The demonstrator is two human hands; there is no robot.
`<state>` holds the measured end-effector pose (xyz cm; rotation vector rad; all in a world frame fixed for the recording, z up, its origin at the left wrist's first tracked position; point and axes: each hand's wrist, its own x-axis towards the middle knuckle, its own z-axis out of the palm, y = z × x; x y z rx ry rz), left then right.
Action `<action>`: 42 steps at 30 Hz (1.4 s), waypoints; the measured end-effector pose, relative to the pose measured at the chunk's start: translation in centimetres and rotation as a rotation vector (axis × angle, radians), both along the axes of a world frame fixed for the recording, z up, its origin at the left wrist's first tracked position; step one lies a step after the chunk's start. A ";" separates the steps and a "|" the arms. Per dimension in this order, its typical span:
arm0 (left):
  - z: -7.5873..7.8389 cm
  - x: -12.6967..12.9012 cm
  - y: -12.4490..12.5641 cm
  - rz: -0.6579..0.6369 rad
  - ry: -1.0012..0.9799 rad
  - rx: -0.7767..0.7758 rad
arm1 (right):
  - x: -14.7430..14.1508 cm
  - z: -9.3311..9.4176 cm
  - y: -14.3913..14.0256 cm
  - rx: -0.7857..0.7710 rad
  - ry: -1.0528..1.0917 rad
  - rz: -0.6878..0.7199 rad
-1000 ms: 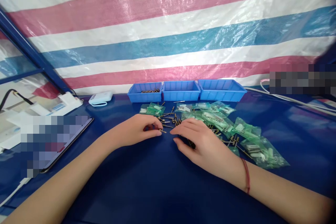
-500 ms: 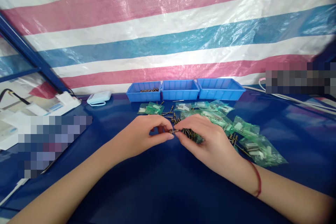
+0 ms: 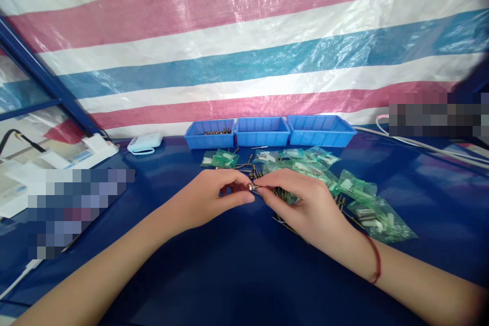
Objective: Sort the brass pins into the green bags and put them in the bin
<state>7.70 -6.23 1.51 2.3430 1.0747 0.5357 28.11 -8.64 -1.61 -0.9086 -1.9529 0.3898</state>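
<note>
My left hand [image 3: 212, 196] pinches a small shiny metal piece [image 3: 251, 188] between thumb and forefinger over the table's middle. Fingertip to fingertip with it, my right hand [image 3: 307, 198] grips a thin metal pin [image 3: 257, 187] that meets this piece. Exactly how the two parts fit together is too small to make out. Behind and beneath the right hand lies a pile of loose brass-coloured pins [image 3: 282, 196], partly covered by the fingers. Green plastic bags [image 3: 357, 186] with pale and metal parts spread behind and right of that hand.
Three blue bins stand in a row at the back: the left bin [image 3: 193, 140] holds small brass parts, then a middle bin [image 3: 262, 137] and a right bin [image 3: 323, 137]. A light-blue case [image 3: 145, 142], a power strip [image 3: 91, 150] and a blurred-out device [image 3: 80, 214] lie to the left.
My right hand has shifted slightly, uncovering some loose pins below it. The metal piece between the fingertips now shows more clearly and sits slightly higher.
</note>
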 end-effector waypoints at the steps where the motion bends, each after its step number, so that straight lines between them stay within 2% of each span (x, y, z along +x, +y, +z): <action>1: 0.0 0.1 0.0 0.005 -0.006 0.007 | 0.0 0.0 0.0 -0.036 0.026 0.004; 5: -0.2 0.4 -0.2 0.027 -0.023 0.099 | -0.1 -0.1 0.2 -0.108 0.061 0.048; 9: -0.6 0.5 -0.7 0.050 -0.044 0.221 | -0.1 0.0 0.2 -0.093 0.053 0.062; 14: -0.7 0.7 -0.7 -0.008 -0.025 0.293 | -0.2 0.0 0.2 -0.103 -0.012 0.016; 17: 0.1 0.3 1.7 0.140 -0.118 0.349 | -0.2 -0.1 0.1 -0.161 -0.025 -0.050; 19: 0.9 -0.3 4.5 0.306 -0.153 0.420 | -0.2 -0.2 0.1 -0.184 -0.019 -0.068; 21: 1.4 -1.1 7.8 0.421 -0.075 0.508 | -0.2 -0.3 0.1 -0.194 -0.021 -0.074; 23: 1.4 -2.0 10.4 0.404 0.054 0.536 | -0.1 -0.3 0.1 -0.205 -0.032 -0.078; 25: 0.9 -2.7 11.7 0.362 0.117 0.520 | -0.1 -0.2 0.1 -0.210 -0.035 -0.086; 27: 0.2 -3.2 11.3 0.290 0.165 0.489 | -0.1 -0.1 0.1 -0.215 -0.035 -0.092; 29: -0.4 -3.6 9.9 0.227 0.202 0.464 | -0.1 -0.2 0.1 -0.223 -0.047 -0.088; 33: -0.6 -4.3 6.8 0.130 0.259 0.385 | -0.1 -0.4 0.2 -0.248 -0.079 -0.071; 36: -0.8 -4.7 6.0 0.033 0.326 0.262 | -0.1 -0.6 0.2 -0.261 -0.084 -0.067; 38: -1.1 -5.0 6.0 0.012 0.334 0.191 | -0.1 -0.7 0.2 -0.265 -0.092 -0.069; 42: -1.7 -5.3 6.4 0.053 0.270 0.124 | -0.1 -0.8 0.2 -0.259 -0.120 -0.065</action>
